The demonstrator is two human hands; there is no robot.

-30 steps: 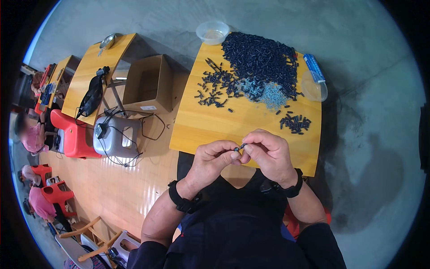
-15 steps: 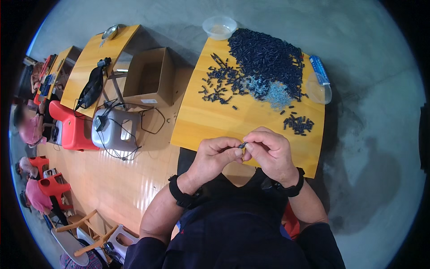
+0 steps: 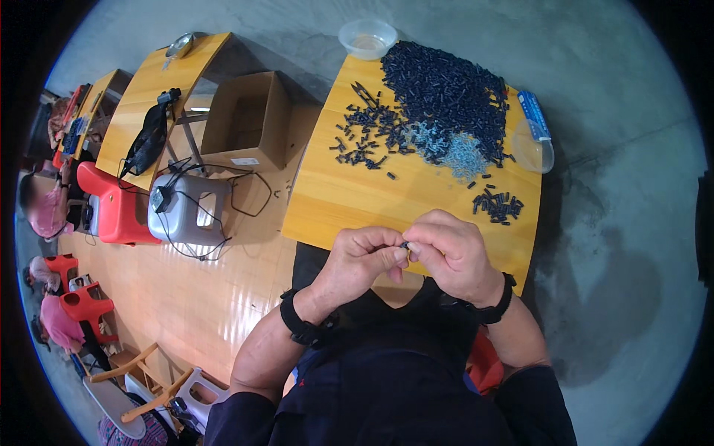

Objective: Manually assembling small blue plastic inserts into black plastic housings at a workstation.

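My left hand (image 3: 362,260) and my right hand (image 3: 454,251) meet at the near edge of the yellow wooden table (image 3: 357,208). Their thumbs and forefingers pinch one small dark cylindrical piece (image 3: 406,246), mostly covered by the fingertips. Beyond them lies a big heap of dark short cylindrical pieces (image 3: 446,85). Small light-blue pieces (image 3: 457,154) form a pile against its near side. To the right sits a little group of dark cylinders (image 3: 498,206); more dark cylinders (image 3: 364,152) are scattered at the left, beside a pair of dark pointed tweezers-like tools (image 3: 364,94).
A clear plastic bowl (image 3: 367,39) stands at the table's far left corner. At the right edge are a clear container (image 3: 532,149) and a blue box (image 3: 533,113). An open cardboard box (image 3: 245,123), a grey stool (image 3: 190,208) with cables and another table (image 3: 190,82) stand left. People sit farther off.
Both hands stay together at the same spot. My right fingers have shifted slightly over the piece, which shows less now. The view has tilted a little.
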